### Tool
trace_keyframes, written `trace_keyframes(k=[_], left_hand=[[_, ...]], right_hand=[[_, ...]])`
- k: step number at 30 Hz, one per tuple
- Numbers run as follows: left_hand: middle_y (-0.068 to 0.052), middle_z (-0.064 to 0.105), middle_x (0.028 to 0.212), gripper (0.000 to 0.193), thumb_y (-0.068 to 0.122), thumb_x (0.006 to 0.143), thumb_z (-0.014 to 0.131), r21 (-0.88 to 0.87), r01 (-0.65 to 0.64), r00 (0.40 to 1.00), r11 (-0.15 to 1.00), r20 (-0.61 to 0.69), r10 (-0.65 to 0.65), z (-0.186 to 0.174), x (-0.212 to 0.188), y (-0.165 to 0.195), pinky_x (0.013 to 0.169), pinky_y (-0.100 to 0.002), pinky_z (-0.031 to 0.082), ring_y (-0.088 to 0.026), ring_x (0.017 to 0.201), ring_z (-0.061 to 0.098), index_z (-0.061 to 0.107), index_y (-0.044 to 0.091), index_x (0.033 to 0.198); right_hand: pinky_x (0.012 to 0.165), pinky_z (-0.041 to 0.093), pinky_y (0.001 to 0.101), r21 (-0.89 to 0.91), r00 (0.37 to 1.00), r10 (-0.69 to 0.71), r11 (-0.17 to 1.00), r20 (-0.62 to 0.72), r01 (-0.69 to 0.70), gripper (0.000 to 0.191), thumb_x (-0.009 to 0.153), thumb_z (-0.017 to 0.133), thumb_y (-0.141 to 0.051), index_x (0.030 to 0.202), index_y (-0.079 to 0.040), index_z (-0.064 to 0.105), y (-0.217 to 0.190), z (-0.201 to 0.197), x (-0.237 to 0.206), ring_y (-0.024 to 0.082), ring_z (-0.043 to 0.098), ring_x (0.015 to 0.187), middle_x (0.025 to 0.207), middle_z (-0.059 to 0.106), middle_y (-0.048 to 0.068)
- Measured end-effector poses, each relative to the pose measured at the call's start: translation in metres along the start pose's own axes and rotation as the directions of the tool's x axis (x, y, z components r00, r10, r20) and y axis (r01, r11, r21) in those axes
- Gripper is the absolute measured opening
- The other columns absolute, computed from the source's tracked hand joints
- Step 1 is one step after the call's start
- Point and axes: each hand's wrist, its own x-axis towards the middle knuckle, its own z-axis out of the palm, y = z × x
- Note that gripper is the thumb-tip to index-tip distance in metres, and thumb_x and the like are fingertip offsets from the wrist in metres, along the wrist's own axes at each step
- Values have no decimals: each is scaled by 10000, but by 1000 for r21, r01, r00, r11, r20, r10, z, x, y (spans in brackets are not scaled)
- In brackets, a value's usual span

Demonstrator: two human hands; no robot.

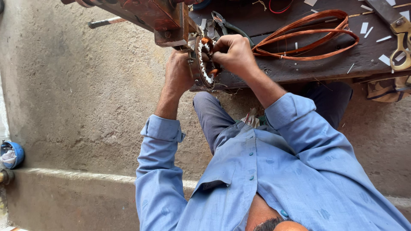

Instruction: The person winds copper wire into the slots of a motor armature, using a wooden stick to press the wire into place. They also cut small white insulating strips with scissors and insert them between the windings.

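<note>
A round metal motor stator (201,76), with white slot liners and copper winding inside, stands on edge at the front of a dark wooden bench (299,68). My left hand (177,75) grips the stator's outer rim from the left and holds it steady. My right hand (233,53) comes from the right, its fingers pinched on the copper winding at the stator's opening. Both blue shirt sleeves are rolled to the forearm. The fingertips of both hands are partly hidden by the stator.
A loose coil of copper wire (308,36) lies on the bench to the right, among white paper slips (364,28). Pliers (224,23) lie behind the stator, and a brass-coloured tool (402,47) at far right. A rusty metal frame (158,19) overhangs the stator. A blue bowl (12,154) sits on the concrete floor.
</note>
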Motion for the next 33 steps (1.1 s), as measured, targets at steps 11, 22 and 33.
trace_keyframes(k=[11,22,33], left_hand=[[-153,665,861,230,-98,732,786,-84,14,976,996,-214,-32,17,-11,-10,716,-462,536,-341,832,678,638,-9,884],[-47,721,784,75,-43,877,757,-787,256,941,561,71,-330,29,-9,-33,542,-261,583,-87,645,687,724,15,911],[-83,733,817,133,-104,831,740,-951,266,920,157,202,-335,46,-7,-56,593,-288,606,-129,665,701,729,-22,935]], right_hand=[[496,518,202,177,992,95,978,87,-109,159,864,855,-109,906,-28,724,-11,-6,-5,42,650,626,762,717,18],[479,504,208,152,982,132,977,134,-152,147,884,837,-133,897,-43,722,-15,-10,-5,47,626,601,751,698,24],[579,593,249,13,999,-45,999,11,45,104,900,799,-106,963,-24,795,-9,-4,-15,94,712,682,806,763,56]])
